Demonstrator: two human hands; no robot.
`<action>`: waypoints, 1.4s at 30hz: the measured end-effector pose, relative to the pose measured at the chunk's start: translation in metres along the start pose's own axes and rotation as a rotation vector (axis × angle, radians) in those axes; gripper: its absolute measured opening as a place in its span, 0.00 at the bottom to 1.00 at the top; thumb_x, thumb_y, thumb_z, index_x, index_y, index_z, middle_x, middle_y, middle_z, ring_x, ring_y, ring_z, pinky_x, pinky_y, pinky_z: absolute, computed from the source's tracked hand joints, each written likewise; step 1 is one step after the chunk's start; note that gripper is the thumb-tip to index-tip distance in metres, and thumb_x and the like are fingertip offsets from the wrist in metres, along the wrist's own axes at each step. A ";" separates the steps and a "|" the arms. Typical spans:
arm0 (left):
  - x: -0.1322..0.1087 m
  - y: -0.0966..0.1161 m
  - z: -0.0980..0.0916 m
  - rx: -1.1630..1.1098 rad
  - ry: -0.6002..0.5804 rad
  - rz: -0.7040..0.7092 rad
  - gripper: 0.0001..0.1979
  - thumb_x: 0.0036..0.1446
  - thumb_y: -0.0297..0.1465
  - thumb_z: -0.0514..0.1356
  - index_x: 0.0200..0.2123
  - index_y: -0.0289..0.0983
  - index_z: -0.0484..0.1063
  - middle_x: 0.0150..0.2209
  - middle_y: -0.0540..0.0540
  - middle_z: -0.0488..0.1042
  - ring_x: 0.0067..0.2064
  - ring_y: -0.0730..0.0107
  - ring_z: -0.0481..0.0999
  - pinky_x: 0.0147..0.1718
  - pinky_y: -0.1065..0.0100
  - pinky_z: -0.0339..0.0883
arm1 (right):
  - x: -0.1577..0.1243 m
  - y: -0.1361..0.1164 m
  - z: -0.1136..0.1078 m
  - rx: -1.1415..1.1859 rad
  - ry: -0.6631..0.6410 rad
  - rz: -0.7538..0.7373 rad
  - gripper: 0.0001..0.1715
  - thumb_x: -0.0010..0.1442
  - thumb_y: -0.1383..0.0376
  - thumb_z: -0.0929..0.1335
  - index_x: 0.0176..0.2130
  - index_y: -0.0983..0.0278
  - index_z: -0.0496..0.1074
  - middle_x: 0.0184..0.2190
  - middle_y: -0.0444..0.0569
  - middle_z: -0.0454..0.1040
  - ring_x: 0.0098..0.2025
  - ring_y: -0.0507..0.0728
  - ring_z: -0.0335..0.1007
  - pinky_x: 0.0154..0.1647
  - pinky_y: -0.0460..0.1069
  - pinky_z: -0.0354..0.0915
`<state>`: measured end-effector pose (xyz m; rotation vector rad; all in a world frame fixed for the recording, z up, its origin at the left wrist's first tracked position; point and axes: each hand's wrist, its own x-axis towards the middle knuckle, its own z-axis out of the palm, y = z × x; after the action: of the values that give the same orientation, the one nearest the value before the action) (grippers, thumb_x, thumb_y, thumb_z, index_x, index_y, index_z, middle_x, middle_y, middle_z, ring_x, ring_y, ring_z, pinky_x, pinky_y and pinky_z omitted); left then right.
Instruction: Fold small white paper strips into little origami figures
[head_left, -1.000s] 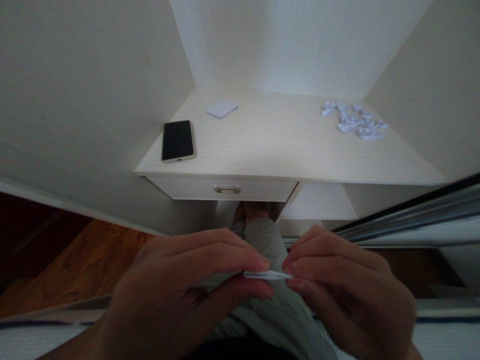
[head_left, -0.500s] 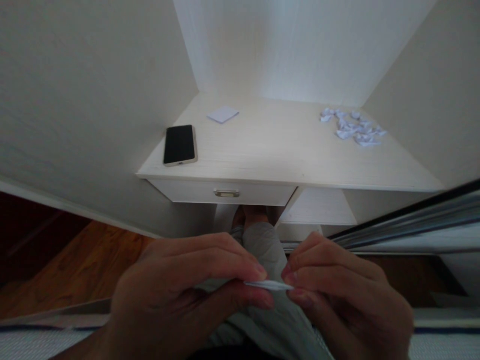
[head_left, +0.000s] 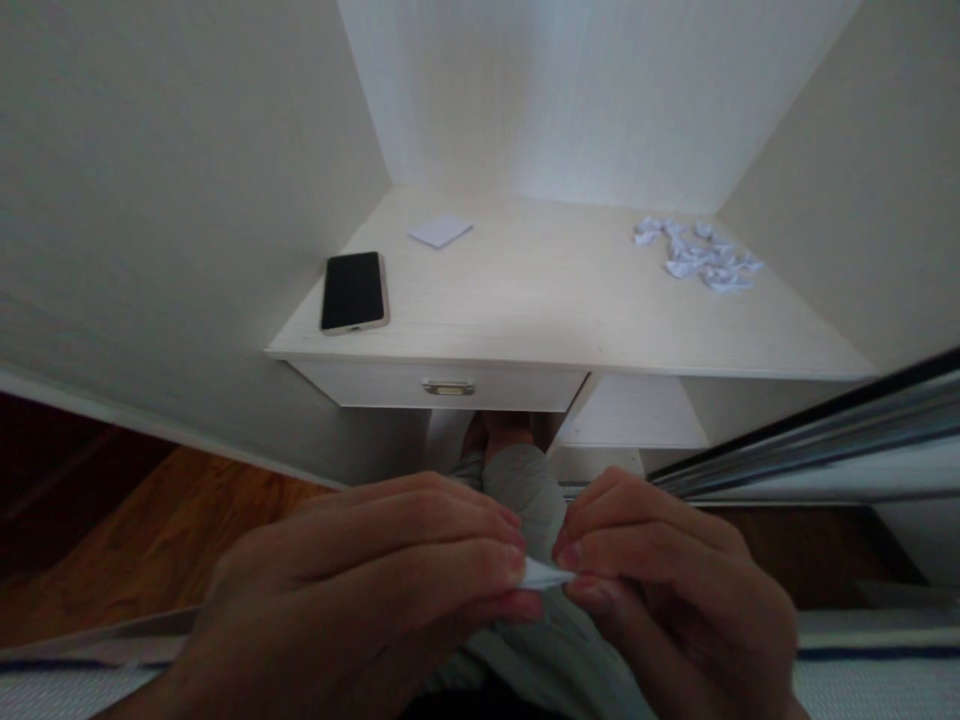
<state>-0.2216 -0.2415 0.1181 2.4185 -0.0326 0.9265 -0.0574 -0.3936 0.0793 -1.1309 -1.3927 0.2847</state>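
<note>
Between my two hands is a small piece of white paper (head_left: 543, 575), seen nearly edge-on and pinched at both ends above my lap. My left hand (head_left: 375, 590) grips its left end between thumb and fingers, covering that end. The right end sits between the thumb and fingertips of my right hand (head_left: 675, 590). On the white desk beyond lie a flat square of white paper (head_left: 440, 231) and a loose heap of crumpled or twisted paper pieces (head_left: 705, 260).
A dark-screened phone (head_left: 355, 292) lies at the left of the desk (head_left: 517, 300). Below the desktop is a drawer with a metal handle (head_left: 448, 387), beside an open shelf (head_left: 637, 412). Walls close in the desk on both sides. A sliding-door track (head_left: 825, 430) runs at the right.
My left fingers have shifted over the paper and cover more of its left end. The paper now looks tilted and more pointed. The view has moved slightly.
</note>
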 end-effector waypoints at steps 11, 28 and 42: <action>-0.009 -0.002 0.002 -0.038 -0.045 -0.161 0.02 0.66 0.33 0.68 0.40 0.46 0.78 0.37 0.56 0.86 0.35 0.75 0.86 0.39 0.81 0.79 | 0.000 -0.007 0.005 -0.205 -0.064 -0.022 0.08 0.68 0.74 0.71 0.48 0.71 0.80 0.39 0.52 0.80 0.40 0.53 0.74 0.39 0.48 0.75; -0.011 -0.004 0.014 -0.209 0.079 -0.343 0.07 0.62 0.27 0.69 0.35 0.47 0.79 0.33 0.58 0.85 0.32 0.74 0.85 0.32 0.77 0.79 | 0.001 -0.006 0.013 -0.258 -0.048 0.059 0.08 0.68 0.71 0.72 0.48 0.67 0.77 0.39 0.50 0.79 0.39 0.53 0.74 0.37 0.47 0.74; -0.022 -0.002 0.012 -0.222 0.022 -0.354 0.10 0.65 0.23 0.62 0.40 0.47 0.77 0.36 0.55 0.84 0.35 0.73 0.84 0.34 0.75 0.79 | 0.016 -0.001 0.022 -0.201 -0.062 0.007 0.08 0.65 0.76 0.70 0.36 0.68 0.78 0.32 0.51 0.82 0.31 0.54 0.73 0.33 0.52 0.68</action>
<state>-0.2304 -0.2488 0.0964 2.1183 0.2776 0.7429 -0.0731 -0.3728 0.0855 -1.3012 -1.4982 0.1885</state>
